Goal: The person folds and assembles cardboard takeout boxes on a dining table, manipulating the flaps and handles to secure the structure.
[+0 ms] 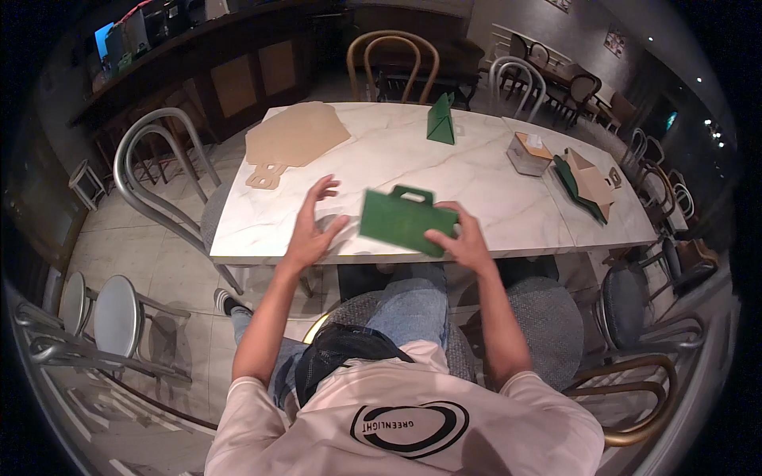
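A green paper carry box (401,220) with a cut-out handle on top is gripped at its right end by my right hand (463,238), above the table's near edge. My left hand (314,226) is off to the box's left, fingers apart, holding nothing. Farther back stands another green carry box (440,123), folded into a peaked shape. At the left far side of the table lie flat brown cardboard sheets (295,133) with handle cut-outs at their near end.
The white marble-patterned table (381,159) also bears a tissue box (529,154) with a wooden lid and, at right, green and brown opened cartons (586,186). A grey metal chair (163,170) stands left; a gold-framed chair (393,63) is behind the table.
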### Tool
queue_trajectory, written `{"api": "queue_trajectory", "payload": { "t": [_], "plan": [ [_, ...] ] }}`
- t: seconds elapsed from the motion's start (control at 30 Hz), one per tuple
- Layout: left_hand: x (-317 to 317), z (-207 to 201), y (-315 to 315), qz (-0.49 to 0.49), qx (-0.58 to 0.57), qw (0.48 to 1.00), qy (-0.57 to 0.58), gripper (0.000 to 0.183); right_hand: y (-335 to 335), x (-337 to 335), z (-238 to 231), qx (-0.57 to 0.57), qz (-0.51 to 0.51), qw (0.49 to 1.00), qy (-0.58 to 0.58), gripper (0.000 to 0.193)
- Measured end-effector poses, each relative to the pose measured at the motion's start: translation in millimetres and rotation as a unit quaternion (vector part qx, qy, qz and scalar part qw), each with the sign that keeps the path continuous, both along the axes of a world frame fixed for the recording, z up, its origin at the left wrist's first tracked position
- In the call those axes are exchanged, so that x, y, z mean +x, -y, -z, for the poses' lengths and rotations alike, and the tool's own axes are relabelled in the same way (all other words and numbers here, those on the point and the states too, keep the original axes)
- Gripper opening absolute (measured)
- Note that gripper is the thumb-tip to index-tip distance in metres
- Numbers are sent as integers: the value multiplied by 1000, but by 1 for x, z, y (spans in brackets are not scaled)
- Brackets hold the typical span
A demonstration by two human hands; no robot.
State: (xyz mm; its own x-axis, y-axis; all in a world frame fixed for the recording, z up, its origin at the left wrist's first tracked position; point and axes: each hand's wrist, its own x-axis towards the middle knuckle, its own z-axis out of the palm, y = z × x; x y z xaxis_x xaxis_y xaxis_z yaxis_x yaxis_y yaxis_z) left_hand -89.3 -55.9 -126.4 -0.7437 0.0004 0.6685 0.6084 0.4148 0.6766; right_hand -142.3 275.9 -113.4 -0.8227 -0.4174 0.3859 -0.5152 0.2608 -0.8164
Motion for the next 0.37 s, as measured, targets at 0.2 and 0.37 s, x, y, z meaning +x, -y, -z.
{"api": "queue_trajectory", "payload": {
  "t": [0.2,0.37],
  "plan": [
    [1,15,32,-84,76,988,108,67,-86,-92,25,17,360,927,-102,49],
    [-12,19,37,-51,153,972,170,64,-54,-199,16,192,495,847,19,79]
  ]
}}
